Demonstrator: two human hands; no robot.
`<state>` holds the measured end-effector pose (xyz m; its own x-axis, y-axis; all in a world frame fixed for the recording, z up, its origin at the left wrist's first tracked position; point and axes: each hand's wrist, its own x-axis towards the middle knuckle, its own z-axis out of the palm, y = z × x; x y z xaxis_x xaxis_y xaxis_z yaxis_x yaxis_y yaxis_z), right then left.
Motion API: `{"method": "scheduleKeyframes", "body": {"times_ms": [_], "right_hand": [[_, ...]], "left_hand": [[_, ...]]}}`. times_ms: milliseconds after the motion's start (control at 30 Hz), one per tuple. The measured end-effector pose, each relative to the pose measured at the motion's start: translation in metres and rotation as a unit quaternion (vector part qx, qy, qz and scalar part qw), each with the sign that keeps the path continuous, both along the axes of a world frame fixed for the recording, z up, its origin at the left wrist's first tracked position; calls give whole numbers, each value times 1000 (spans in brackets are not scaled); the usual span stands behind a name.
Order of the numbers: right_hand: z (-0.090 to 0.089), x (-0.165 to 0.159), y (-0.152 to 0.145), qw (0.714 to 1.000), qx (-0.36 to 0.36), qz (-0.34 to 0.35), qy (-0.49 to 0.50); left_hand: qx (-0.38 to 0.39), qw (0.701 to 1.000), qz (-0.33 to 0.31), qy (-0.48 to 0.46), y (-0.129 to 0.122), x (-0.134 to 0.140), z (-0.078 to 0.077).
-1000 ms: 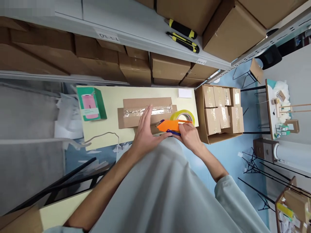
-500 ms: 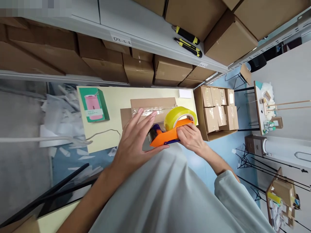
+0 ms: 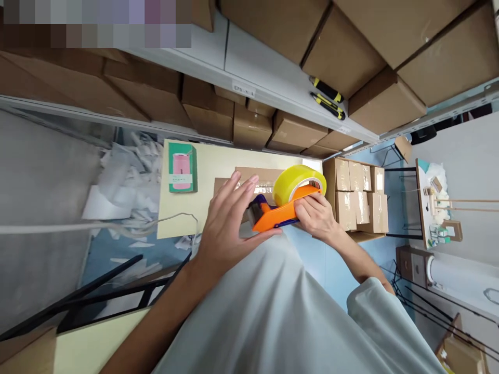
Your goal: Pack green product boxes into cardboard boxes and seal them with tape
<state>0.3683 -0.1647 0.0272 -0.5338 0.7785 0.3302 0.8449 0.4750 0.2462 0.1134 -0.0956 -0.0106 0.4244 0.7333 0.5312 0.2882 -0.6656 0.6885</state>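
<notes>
My right hand [image 3: 315, 214] is wrapped round the handle of an orange tape dispenser [image 3: 278, 214] carrying a wide roll of yellow tape [image 3: 286, 184]. Its dark cutting end points left, toward my left hand [image 3: 230, 221]. That hand is open, fingers spread, its thumb stretched beneath the dispenser's front; whether it touches cannot be made out. Behind both hands a cardboard box [image 3: 249, 172] with clear tape along it lies on the cream table [image 3: 210, 156], partly covered by my fingers and the roll. A green box with a pink can picture [image 3: 181, 169] stands at the table's left.
A large carton [image 3: 330, 179] packed with small taped boxes stands right of the table. Above, a grey shelf [image 3: 268, 78] holds brown boxes and two yellow-black utility knives [image 3: 327, 98]. White wrapping scraps [image 3: 125, 176] litter the left side, and a pale cable [image 3: 78, 228] crosses there.
The view has shifted, so the table and shelf appear further right. My hands keep nearly the same pose, the right still gripping the tape dispenser, the left still spread beside it.
</notes>
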Motion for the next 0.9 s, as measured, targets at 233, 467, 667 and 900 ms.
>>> {"method": "scheduleKeyframes", "body": {"times_ms": [233, 467, 667, 900], "right_hand": [[4, 59, 125, 995, -58, -53, 54], [15, 88, 276, 961, -187, -200, 38], [13, 87, 342, 942, -232, -239, 33], [-6, 88, 356, 943, -222, -247, 31]], "left_hand": [[41, 997, 67, -16, 111, 62, 8], [-79, 985, 150, 1, 241, 146, 13], [-113, 979, 171, 24, 272, 154, 14], [-88, 978, 189, -11, 228, 118, -22]]}}
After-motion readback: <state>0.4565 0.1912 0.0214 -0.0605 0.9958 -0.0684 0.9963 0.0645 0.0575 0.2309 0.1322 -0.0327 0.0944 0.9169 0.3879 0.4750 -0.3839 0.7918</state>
